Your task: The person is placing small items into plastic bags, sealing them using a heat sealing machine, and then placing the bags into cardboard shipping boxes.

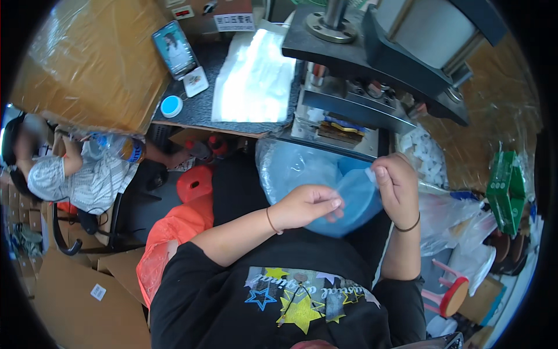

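Translucent, thin, crinkled plastic film (356, 191) hangs at the centre right of the frame, its long axis slanting from upper right to lower left between two bare hands. The right hand (398, 185), nearer the film's upper end, has its grip pinched on that corner, thumb against bent forefinger; the film lies below and to the left of it. The left hand (305, 206) curls its thumb and fingers beside the lower end; whether that grip also pinches film cannot be made out. Beneath both sits a rounded, pale-blue, glossy plastic container (349, 225). Just above stands a dark metal press with smooth plates (360, 104). On the speckled dark counter (203, 103), top centre, lies a flat stack of shiny clear plastic sheets (253, 81). At right, small white plastic pieces (423, 154) heap loosely.
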Motion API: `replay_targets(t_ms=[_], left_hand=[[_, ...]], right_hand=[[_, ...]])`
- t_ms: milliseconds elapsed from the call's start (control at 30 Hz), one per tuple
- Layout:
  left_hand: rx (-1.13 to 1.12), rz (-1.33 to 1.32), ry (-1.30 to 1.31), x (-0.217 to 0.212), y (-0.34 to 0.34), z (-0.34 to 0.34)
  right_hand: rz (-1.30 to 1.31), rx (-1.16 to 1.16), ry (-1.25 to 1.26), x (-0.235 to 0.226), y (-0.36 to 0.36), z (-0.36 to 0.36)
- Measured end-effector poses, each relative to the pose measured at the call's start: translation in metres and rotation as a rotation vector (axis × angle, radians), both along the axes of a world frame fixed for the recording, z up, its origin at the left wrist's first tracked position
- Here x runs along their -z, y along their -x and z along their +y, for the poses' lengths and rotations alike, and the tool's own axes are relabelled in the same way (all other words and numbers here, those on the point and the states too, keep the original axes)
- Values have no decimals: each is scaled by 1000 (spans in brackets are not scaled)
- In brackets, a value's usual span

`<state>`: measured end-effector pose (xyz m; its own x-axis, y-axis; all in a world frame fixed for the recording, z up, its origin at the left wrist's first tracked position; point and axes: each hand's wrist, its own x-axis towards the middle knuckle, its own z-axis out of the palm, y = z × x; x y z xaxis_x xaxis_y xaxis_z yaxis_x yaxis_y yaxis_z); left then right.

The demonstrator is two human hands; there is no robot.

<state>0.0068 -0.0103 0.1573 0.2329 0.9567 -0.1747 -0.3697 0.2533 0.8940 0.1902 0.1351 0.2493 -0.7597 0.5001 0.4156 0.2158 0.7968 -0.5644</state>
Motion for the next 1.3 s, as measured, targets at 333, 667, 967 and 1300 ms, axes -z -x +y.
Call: replay_targets(t_ms=[333,667,967,1300], left_hand=[[18,-180,243,15,11,16],[-291,-178,126,5,35,46],[-501,2046,-485,4,133,23],[-482,616,-209,-8,79,-8]], right_hand=[[-349,432,-208,29,-37,67],[-271,592,-118,62,-42,82],[-143,574,-176,65,-65,81],[136,213,237,36,-21,4]])
